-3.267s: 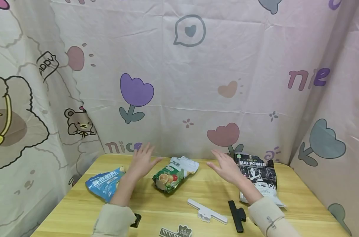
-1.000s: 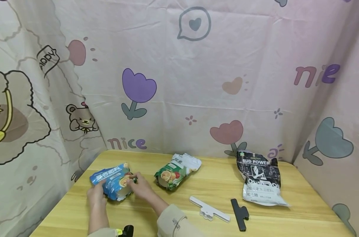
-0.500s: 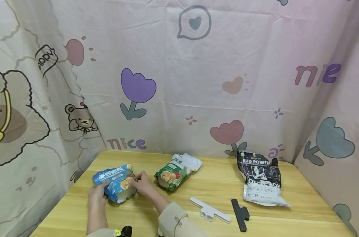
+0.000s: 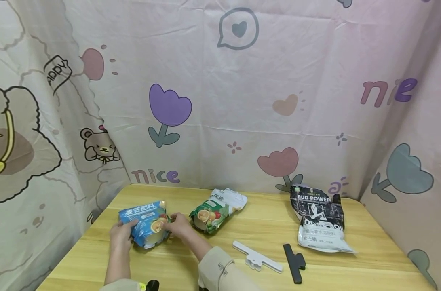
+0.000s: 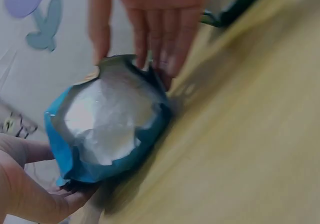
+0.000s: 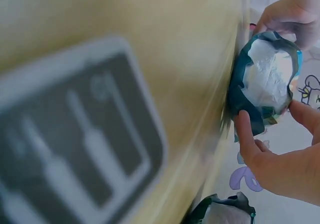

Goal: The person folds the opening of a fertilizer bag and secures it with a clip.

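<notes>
A blue fertilizer bag (image 4: 144,220) lies at the left of the table, its jagged end towards me. In the left wrist view that end of the bag (image 5: 107,116) gapes, showing a whitish inside. My left hand (image 4: 120,235) grips the bag's left side, thumb on top. On the opposite side, my right hand (image 4: 181,226) pinches the edge near the printed fruit. The right wrist view shows the thumb and fingers of the right hand (image 6: 282,166) at the bag's rim. Some fingers of both hands are hidden behind the bag.
A green-and-white bag (image 4: 210,214) lies just right of my right hand. Farther right is a black-and-white bag (image 4: 319,220). A white clip (image 4: 257,257) and a black clip (image 4: 294,263) lie in front. A blurred grey panel with a pale border (image 6: 85,139) looms in the right wrist view.
Both hands, earlier raised apart above the table, came down onto the blue bag. Over the last second the bag and both hands shifted slightly right.
</notes>
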Available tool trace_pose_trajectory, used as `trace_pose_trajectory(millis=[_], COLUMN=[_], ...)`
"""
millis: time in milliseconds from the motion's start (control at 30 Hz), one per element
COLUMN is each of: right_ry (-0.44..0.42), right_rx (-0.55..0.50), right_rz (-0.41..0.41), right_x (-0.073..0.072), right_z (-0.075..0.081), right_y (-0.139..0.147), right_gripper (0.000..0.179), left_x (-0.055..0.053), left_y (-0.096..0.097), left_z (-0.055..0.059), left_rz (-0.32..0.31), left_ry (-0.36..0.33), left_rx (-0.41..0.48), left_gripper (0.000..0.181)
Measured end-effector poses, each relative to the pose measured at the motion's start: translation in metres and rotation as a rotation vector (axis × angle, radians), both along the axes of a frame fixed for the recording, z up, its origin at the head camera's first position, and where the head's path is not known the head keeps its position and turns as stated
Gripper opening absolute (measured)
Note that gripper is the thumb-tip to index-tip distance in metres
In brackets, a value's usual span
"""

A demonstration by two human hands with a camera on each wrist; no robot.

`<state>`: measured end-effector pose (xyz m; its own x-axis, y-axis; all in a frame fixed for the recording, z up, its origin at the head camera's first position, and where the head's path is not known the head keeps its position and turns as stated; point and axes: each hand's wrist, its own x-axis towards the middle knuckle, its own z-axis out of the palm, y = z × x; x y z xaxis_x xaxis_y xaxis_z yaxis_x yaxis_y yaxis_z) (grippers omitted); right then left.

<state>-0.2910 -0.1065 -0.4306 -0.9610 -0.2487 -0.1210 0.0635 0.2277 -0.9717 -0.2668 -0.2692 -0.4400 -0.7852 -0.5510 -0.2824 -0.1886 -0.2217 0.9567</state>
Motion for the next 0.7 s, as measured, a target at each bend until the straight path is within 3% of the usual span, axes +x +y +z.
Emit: trace_pose_trajectory(millis=[233,500,700], right_ry=[-0.091,-0.184,-0.188], right_rx=[-0.026,-0.038,-0.045], right_rz=[0.053,0.086,0.1], right_x=[-0.002,-0.001,0.001], right_z=[0.004,0.001,-0.001], right_y=[0.008,0.012,0.013], right_gripper=[0.049,0.039,0.042], left_x=[0.001,0.001,0.003], left_y=[0.004,-0.006,-0.009], left_z=[0.01,0.009,0.009], left_rz=[-0.05,-0.182,-0.247], left_ry=[0.017,0.005,-0.023], left_rx=[-0.064,0.04,0.024], left_gripper=[0.069,0.079,0.08])
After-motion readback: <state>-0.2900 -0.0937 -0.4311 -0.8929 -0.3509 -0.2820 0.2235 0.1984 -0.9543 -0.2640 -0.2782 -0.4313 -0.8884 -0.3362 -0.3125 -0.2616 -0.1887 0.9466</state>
